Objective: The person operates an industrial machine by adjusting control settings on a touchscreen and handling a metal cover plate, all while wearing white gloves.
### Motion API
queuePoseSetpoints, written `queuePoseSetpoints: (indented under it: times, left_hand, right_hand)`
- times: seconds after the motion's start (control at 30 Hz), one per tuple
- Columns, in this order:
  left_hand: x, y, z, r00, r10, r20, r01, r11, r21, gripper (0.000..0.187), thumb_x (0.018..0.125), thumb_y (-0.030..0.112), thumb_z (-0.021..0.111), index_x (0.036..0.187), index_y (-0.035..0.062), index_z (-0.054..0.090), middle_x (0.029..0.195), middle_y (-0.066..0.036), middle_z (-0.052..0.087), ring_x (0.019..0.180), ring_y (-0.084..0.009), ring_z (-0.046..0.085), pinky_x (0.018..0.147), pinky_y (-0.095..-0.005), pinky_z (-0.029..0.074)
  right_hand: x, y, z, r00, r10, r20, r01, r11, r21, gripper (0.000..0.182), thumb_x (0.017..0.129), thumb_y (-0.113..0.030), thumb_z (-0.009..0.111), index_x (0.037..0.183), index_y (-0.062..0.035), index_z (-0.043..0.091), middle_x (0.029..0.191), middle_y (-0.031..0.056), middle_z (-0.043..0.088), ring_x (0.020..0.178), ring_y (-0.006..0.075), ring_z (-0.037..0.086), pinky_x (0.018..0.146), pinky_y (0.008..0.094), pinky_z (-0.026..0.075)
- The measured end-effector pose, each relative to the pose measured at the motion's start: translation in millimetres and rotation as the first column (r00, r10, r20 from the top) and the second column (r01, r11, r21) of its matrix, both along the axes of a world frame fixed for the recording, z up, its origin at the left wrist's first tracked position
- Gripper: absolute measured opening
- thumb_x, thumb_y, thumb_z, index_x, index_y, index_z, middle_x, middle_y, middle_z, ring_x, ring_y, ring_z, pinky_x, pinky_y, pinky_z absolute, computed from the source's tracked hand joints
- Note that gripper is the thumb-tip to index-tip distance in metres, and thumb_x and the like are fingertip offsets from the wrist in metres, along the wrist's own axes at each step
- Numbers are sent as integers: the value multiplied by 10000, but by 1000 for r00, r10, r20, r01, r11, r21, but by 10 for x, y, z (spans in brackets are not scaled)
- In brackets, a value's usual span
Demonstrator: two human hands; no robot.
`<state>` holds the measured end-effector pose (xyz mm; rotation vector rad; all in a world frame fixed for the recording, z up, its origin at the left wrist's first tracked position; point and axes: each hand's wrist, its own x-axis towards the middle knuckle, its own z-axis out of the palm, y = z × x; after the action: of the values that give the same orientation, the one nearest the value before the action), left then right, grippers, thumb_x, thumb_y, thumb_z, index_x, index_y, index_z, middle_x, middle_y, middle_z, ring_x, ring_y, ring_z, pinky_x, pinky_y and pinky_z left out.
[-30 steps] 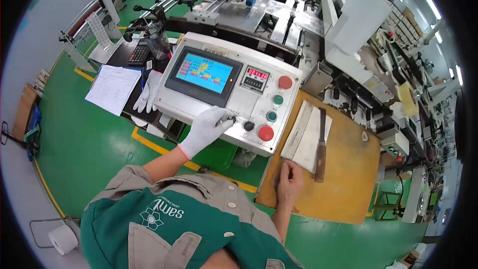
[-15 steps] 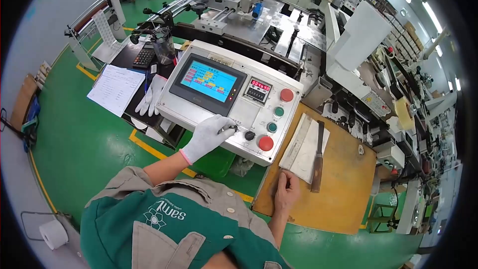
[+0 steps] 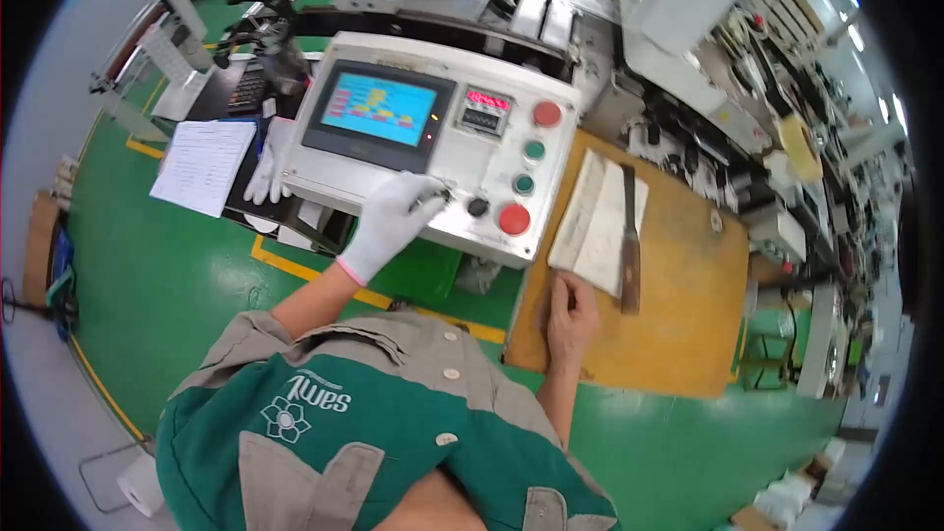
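Observation:
My left hand (image 3: 385, 226), in a white glove, reaches over the lower edge of a white control box (image 3: 339, 182). Its thumb and fingers pinch a small black knob (image 3: 446, 194), mostly hidden by the fingertips. Just right of it sit another black knob (image 3: 478, 206) and a large red button (image 3: 513, 218). Above the glove a touchscreen (image 3: 379, 113) glows blue. My bare right hand (image 3: 572, 323) rests with curled fingers at the left part of a yellow-brown board (image 3: 678, 334); whether anything is inside is hidden. Beyond it lie a white pad (image 3: 598, 221) and a wooden-handled spatula (image 3: 630, 261).
Left of the box are a sheet of paper (image 3: 204, 165), a spare white glove (image 3: 267, 172) and a calculator (image 3: 249, 88). Behind it stands a machine with metal rails (image 3: 531, 15). Green buttons (image 3: 534, 149) and a red-digit counter (image 3: 487, 101) are on the box.
The view has tilted downward, so the box and board appear higher in the picture. My left hand stays on the knob and my right hand stays at the board.

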<state>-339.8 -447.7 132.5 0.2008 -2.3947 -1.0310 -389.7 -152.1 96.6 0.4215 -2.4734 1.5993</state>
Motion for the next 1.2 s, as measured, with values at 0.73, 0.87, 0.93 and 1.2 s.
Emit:
queuePoseSetpoints:
  times: [0.73, 0.87, 0.93, 1.2]
  left_hand:
    - [12, -10, 2, 998, 24, 57, -22, 999, -39, 172, 867, 195, 691, 998, 85, 686, 798, -79, 595, 719, -221, 613, 666, -351, 502]
    - [16, -17, -15, 999, 26, 43, -25, 999, -21, 182, 865, 195, 696, 1008, 84, 692, 806, -81, 601, 719, -223, 618, 676, -352, 511]
    - [12, -8, -8, 999, 22, 31, -22, 1000, -21, 180, 862, 190, 700, 1006, 80, 695, 802, -82, 600, 721, -222, 619, 680, -347, 514]
    - [10, -20, 0, 999, 18, 51, -16, 999, -32, 161, 863, 177, 693, 998, 89, 695, 791, -72, 597, 690, -206, 600, 649, -336, 499]
  right_hand:
    - [-3, 2, -45, 998, 6, 67, -3, 998, -56, 130, 941, -101, 659, 1010, 5, 692, 930, 80, 668, 858, 161, 606, 775, 282, 484]
    - [8, -18, -22, 999, 8, 51, -5, 998, -68, 126, 939, -93, 659, 1006, 9, 691, 925, 76, 664, 856, 158, 602, 774, 278, 482]
    - [13, -17, -13, 997, 1, 82, 5, 997, -71, 122, 937, -86, 660, 998, 15, 690, 933, 76, 664, 861, 157, 602, 779, 278, 482]
    - [0, -7, -62, 994, 17, 104, -7, 995, -97, 130, 947, -91, 652, 1011, 18, 685, 935, 74, 658, 871, 152, 599, 794, 278, 483]
